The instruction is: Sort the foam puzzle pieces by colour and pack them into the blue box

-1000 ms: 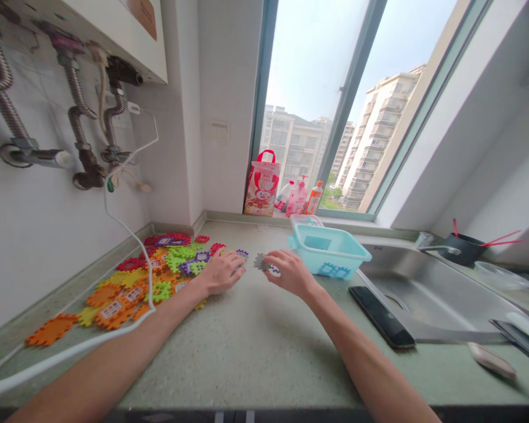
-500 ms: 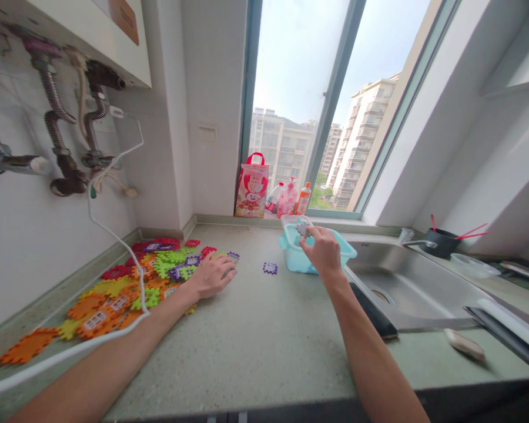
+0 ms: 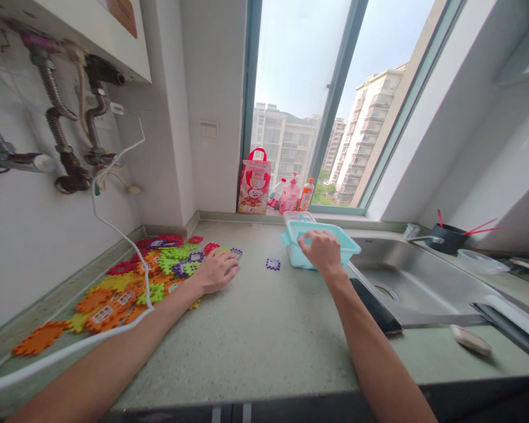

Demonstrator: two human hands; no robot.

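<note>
My left hand [image 3: 216, 272] lies at the right edge of a pile of gear-edged plastic building pieces [image 3: 145, 270], with fingers stretched and spread. Under and beside its fingertips are a purple piece [image 3: 236, 252] and a greyish piece, partly covered. My right hand [image 3: 324, 252] hangs over the near-left part of a light-blue plastic bin [image 3: 348, 242], fingers curled, with a small gap between thumb and forefinger. No piece shows in it. A single purple piece [image 3: 273, 264] with a white window insert rests on the counter between the hands. The bin's inside is mostly hidden.
A white cable [image 3: 114, 229] runs down across the pile. Right of the bin is a steel sink [image 3: 405, 282], with a black pot [image 3: 447, 239] behind it. A red bag [image 3: 254, 185] and several bottles stand on the sill. A pale bar [image 3: 471, 341] lies by the sink.
The grey gear-edged piece that was in my right hand above the bin is out of sight, and that hand has loosened and lowered slightly. My left hand stays at the pile.
</note>
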